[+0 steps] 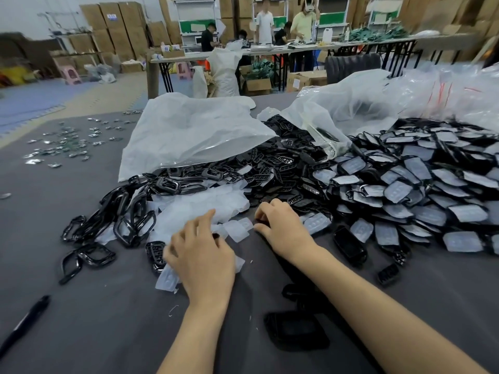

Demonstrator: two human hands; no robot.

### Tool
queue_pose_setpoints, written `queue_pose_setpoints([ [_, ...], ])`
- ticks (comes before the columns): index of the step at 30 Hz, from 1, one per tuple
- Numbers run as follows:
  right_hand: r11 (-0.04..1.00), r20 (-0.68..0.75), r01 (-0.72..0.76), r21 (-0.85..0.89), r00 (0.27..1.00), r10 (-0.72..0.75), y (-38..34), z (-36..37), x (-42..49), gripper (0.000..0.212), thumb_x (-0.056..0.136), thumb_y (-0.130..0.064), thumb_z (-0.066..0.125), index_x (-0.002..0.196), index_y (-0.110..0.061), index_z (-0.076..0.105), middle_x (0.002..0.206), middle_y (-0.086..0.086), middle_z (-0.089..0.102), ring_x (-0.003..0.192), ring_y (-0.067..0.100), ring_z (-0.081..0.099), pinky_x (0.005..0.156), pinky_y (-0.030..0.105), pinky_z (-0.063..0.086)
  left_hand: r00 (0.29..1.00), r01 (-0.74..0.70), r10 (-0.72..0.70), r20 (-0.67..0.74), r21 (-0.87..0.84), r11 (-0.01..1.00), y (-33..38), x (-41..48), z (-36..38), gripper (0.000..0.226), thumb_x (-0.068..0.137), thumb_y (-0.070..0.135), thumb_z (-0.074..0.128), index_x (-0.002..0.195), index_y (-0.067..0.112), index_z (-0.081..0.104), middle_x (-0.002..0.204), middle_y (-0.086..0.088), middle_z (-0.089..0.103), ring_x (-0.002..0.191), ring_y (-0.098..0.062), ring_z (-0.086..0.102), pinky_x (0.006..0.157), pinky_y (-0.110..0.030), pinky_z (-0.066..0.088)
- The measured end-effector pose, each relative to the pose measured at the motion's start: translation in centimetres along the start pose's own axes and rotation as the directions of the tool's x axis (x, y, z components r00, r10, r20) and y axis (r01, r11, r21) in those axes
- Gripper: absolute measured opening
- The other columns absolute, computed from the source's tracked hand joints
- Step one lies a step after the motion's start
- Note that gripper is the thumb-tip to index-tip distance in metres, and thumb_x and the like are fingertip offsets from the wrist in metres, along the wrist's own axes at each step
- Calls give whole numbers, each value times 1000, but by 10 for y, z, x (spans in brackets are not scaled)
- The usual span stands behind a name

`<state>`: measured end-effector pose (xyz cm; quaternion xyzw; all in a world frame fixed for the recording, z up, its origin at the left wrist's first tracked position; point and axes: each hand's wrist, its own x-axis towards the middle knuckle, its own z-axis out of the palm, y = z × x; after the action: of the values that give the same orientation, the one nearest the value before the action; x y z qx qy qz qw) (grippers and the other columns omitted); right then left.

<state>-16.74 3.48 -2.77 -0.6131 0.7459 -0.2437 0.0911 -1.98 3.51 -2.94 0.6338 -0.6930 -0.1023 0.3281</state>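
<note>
Part: a small black part (260,220) sat near the middle of the tabletop (94,306), at the near edge of the heap; pinched between thumb and forefinger of the right hand (283,228)
Axis: mostly hidden by the fingers (266,209); its long axis and heading could not be told
Right hand: fingers clenched on the part; wrist low over the tabletop
Left hand: left hand (202,255) lay knuckles-up on the clear pads (237,230); fingers curled; whether they grasped one could not be told
Pads: flat, loose, just ahead of and between both hands; one (168,279) stuck out under the left hand
Done: judged well along but not near finished; a broad pile (405,190) of black pieces with pads on them lay to the right
Left: many loose frames (135,220) to the left and black inserts (272,168) spilling from the bag (189,133); much left to fit
Near: a black shell (294,330) lay by the right forearm; a pen (25,322) far left
</note>
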Motion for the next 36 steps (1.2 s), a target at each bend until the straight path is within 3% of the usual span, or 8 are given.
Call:
queue_pose_setpoints([
  [6,991,-52,11,136,999,-4,10,-16,-26,14,90,-7,60,103,-11,59,99,0,48,95,17,52,84,20,40,989,24,-41,142,121,992,-9,3,-2,55,90,12,49,141,30,41,137,-2,47,124,-26,39,104,-44,25],
  [11,922,-219,71,380,975,16,20,-29,-45,12,85,-4,67,91,-14,66,84,-4,55,75,2,52,72,5,39,998,-41,55,33,-316,948,-10,3,-1,51,88,-12,49,130,17,58,117,-2,52,103,-19,53,85,-18,33],
  [15,676,-123,-54,735,970,210,29,-33,-50,15,86,-3,66,85,-18,64,79,1,62,78,13,62,79,26,54,992,-125,103,-71,-534,836,6,-3,-3,38,93,3,58,123,27,61,111,2,60,87,-14,62,79,-13,44],
  [19,451,-25,-93,888,968,249,28,-35,-49,18,89,3,60,83,-14,61,82,4,62,78,15,65,75,28,57,993,-11,84,81,-651,759,18,-14,1,37,93,14,62,113,45,59,107,19,65,79,-4,69,79,-27,56],
  [22,352,-3,-88,932,968,249,29,-36,-48,19,90,4,58,82,-13,59,79,0,62,77,13,63,78,28,56,988,4,94,120,-640,768,23,-20,6,37,91,17,64,108,50,58,101,23,66,83,12,64,80,-14,51],
  [27,358,-18,-60,932,977,210,31,-40,-49,19,90,-1,59,82,-18,58,72,-6,60,68,9,56,64,19,47,961,181,42,272,-738,650,27,-23,11,24,96,23,58,108,43,64,74,3,71,38,-21,60,36,-22,43],
  [32,139,22,-46,989,985,169,29,-39,-49,12,87,4,58,81,-6,62,82,5,71,81,18,68,75,22,55,955,208,33,294,-748,630,24,-23,16,25,102,22,47,112,36,65,80,2,72,37,-14,48,38,-24,40],
  [36,220,36,-76,973,983,180,28,-37,-49,16,82,3,65,78,-11,71,79,4,72,84,19,68,83,25,54,943,235,44,329,-755,612,27,-22,17,35,102,14,43,112,41,63,84,4,72,44,-5,49,41,-20,44],
])
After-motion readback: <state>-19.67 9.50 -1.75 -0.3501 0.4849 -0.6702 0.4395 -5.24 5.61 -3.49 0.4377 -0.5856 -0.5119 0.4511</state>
